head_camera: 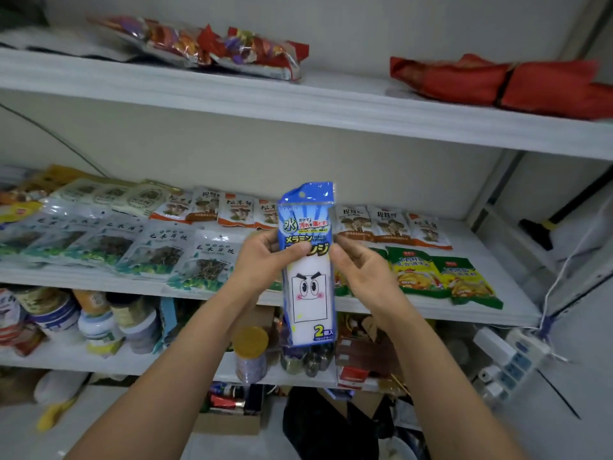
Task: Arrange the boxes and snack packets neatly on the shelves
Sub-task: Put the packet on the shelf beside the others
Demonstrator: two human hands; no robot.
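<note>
middle shelf [431, 313]: packets in rows, bare patch near right edge | sponge packet [306, 267]: upright, long axis vertical, in front of shelf's front edge | left hand [262, 257], right hand [365, 270]: each grip clamped on packet's sides, equally near

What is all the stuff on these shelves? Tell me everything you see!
sponge packet: one, blue and white with a cartoon face, held upright in front of the middle shelf
mushroom snack packets: a row, white and orange, back of middle shelf
dried greens packets: several, white and green, left front of middle shelf
yellow-green packets: a few, right front of middle shelf
red bags: red, right of top shelf
shiny snack bags: red and silver, top shelf
jars: several, lower shelf, left
left hand: gripping the packet's left edge
right hand: gripping its right edge
</note>
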